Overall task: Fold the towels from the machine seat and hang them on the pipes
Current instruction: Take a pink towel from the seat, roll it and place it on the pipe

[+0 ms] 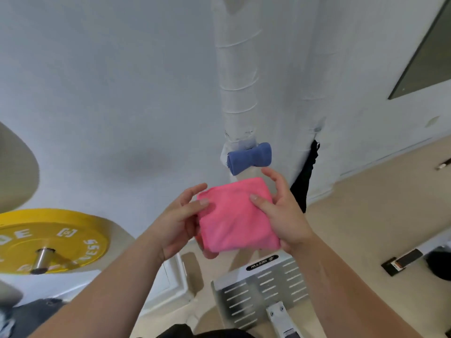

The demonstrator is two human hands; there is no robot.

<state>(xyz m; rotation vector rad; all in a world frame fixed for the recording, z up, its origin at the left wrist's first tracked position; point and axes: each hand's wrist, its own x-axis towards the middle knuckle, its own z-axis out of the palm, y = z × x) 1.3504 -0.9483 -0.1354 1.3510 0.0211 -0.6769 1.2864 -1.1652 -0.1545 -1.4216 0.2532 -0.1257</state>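
White wall (102, 98); pink towel (235, 218) in fingers (259, 200)

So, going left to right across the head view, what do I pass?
Yellow weight plate → left hand → pink towel, held between both hands → right hand.

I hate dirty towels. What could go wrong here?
The left hand and right hand hold the folded pink towel only by its sides, so it might fall open or drop. The blue towel already hangs on the white pipe; crowding beside it could knock it off.
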